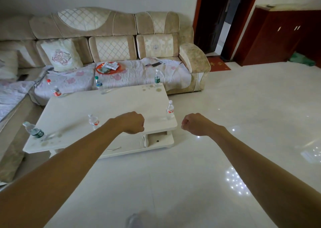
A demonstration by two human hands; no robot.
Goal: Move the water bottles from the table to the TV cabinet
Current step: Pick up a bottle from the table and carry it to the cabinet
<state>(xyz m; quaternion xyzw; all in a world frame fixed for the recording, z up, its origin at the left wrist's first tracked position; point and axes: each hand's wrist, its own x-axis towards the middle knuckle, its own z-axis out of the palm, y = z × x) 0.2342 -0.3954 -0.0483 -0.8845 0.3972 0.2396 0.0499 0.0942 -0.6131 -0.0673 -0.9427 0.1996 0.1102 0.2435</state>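
Both hands are curled into loose fists holding nothing: the left hand hangs over the near edge of the table, the right hand over the glossy tiled floor. Six clear plastic bottles stand around the rim of the smooth white rectangular tabletop; the nearest bottle has a red label and stands just left of the left fist. Behind the table sits a quilted beige sofa.

Two bare forearms, no sleeves, hands unadorned
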